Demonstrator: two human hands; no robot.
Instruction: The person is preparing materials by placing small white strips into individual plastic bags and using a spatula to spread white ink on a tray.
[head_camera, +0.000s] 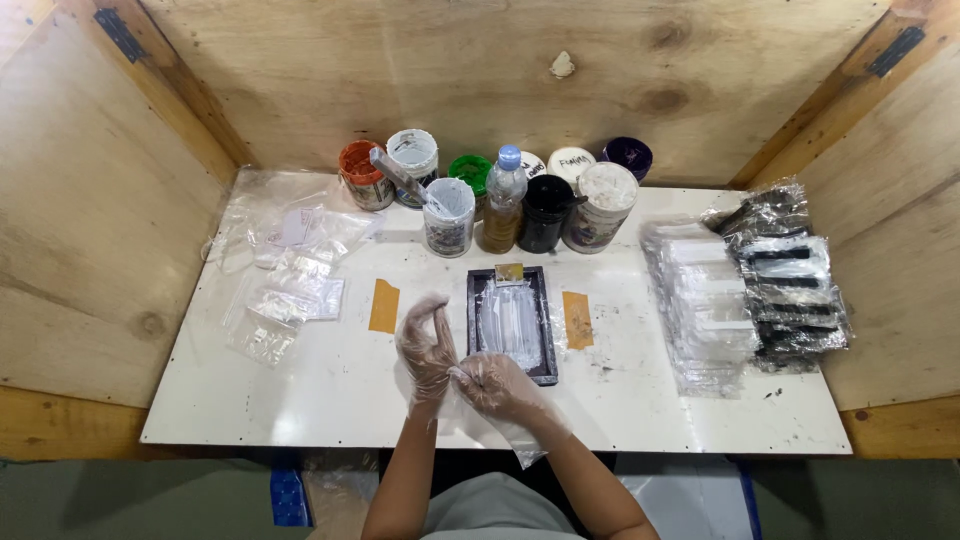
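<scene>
While your left hand (424, 345) curls its thin clear glove into a loose ring, thumb and forefinger nearly meeting, your right hand (492, 383) pinches a tiny piece at the left hand's heel; what it is I cannot tell. Both hover just left of and below the black rectangular tray (510, 322) on the white counter (330, 400). That tray's long axis runs away from you, glossy clear film lying inside it.

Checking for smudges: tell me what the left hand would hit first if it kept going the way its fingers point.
The left hand points up the table. Going straight on, it would likely cross bare white table and meet the open white tub in the row of paint pots first. Its height above the table is unclear, so this is a rough guess.
</scene>
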